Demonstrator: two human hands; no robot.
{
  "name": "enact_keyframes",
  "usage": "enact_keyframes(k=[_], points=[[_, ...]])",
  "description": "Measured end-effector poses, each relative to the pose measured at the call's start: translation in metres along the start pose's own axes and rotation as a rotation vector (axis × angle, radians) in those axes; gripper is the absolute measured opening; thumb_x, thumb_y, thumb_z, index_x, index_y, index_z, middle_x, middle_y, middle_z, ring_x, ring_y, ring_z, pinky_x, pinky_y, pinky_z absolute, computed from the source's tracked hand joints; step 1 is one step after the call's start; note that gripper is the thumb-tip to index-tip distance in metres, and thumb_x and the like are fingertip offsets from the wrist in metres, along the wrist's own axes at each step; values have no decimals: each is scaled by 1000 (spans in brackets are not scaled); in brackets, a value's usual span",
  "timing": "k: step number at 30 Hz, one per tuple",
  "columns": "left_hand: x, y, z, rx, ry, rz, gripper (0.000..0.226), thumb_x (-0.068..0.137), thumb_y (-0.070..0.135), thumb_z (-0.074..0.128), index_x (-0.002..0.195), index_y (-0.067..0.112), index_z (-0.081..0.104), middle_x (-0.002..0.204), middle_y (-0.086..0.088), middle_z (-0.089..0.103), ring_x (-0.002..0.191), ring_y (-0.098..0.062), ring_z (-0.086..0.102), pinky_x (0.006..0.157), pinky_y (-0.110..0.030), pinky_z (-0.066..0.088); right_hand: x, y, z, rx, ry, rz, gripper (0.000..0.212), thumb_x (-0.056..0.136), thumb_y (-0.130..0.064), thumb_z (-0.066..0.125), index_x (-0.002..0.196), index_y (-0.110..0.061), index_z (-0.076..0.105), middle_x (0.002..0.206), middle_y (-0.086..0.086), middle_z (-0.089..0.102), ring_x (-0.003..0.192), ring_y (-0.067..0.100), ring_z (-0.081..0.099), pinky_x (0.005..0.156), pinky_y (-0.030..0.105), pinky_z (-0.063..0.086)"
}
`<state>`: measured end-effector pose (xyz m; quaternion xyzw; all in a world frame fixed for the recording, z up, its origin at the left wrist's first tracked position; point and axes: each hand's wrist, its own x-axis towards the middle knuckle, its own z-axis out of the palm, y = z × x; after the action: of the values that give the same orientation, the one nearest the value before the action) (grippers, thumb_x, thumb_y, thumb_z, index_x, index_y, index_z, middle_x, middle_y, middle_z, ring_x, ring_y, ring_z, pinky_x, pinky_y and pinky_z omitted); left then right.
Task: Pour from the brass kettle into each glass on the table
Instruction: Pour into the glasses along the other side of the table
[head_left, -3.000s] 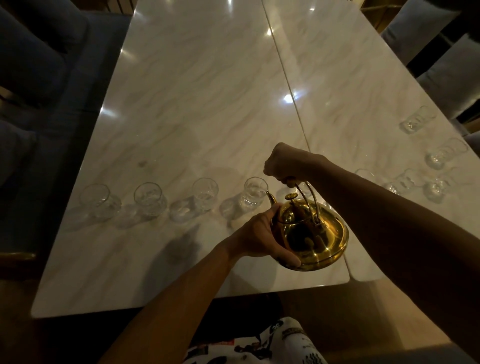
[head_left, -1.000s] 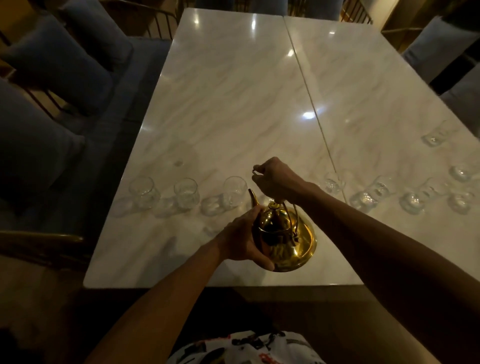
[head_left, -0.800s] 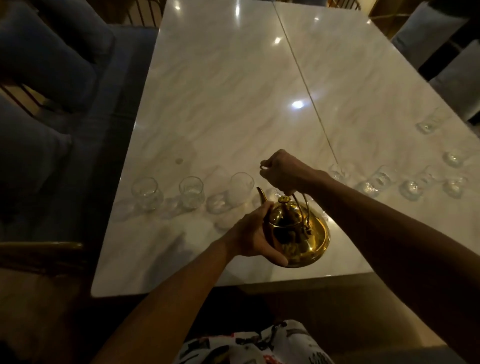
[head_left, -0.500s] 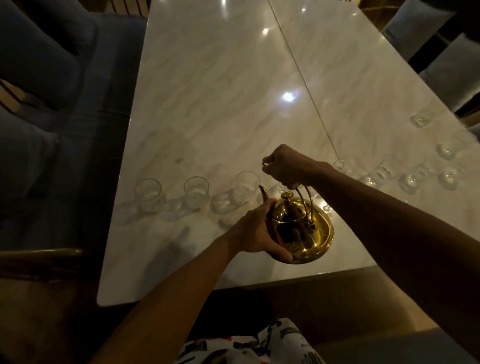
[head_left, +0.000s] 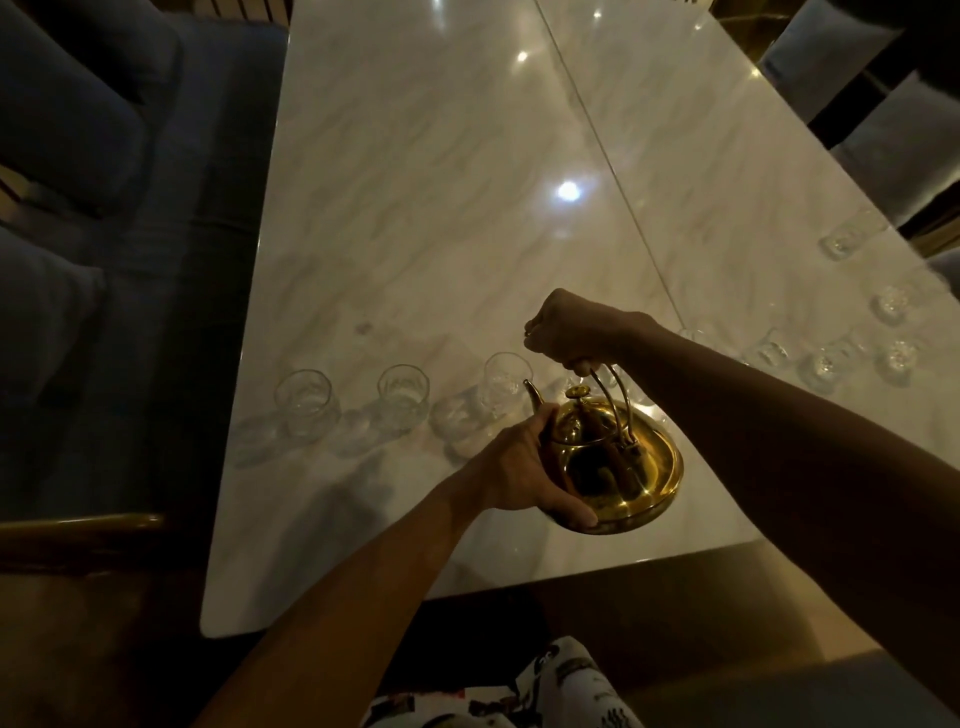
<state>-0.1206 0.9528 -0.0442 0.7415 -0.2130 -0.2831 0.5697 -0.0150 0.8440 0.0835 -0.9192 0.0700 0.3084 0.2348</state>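
Since half a second ago the kettle (head_left: 618, 467) barely shifts: held above the tabletop (head_left: 441, 208), spout beside a glass (head_left: 503, 384). Above the kettle, right hand (head_left: 569, 330), fingers clenched round the handle. At its left side, left hand (head_left: 524, 467), fingers grasping the body.

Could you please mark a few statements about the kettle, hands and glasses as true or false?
1. The right hand grips the handle of the brass kettle. True.
2. The kettle stands on the table. False: both hands hold it tilted above the table.
3. The left hand lies flat on the table. False: it holds the kettle's body.
4. Glasses stand on both sides of the kettle. True.
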Motion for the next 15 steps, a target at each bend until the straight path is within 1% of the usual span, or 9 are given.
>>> enact_keyframes(k=[8,12,15], points=[[0,1,-7,-27,-7,-24,104,62,17,99,146,26,39,119,24,58,105,12,56,83,-3,49,9,-8,0,-22,-10,16,28,94,-13,52,101,12,63,72,17,58,46,19,49,41,28,41],[-1,0,-9,-34,-18,-30,103,62,18,99,146,27,40,120,24,58,106,11,56,82,-3,49,9,-11,1,-41,-15,26,28,94,-14,51,101,11,63,70,16,57,43,18,47,40,27,40],[-2,2,-11,-34,-23,-28,104,62,20,99,147,27,39,126,20,58,111,4,57,84,-5,50,8,-13,0,-34,-16,30,27,95,-12,51,101,11,62,66,14,54,41,16,46,39,26,39]])
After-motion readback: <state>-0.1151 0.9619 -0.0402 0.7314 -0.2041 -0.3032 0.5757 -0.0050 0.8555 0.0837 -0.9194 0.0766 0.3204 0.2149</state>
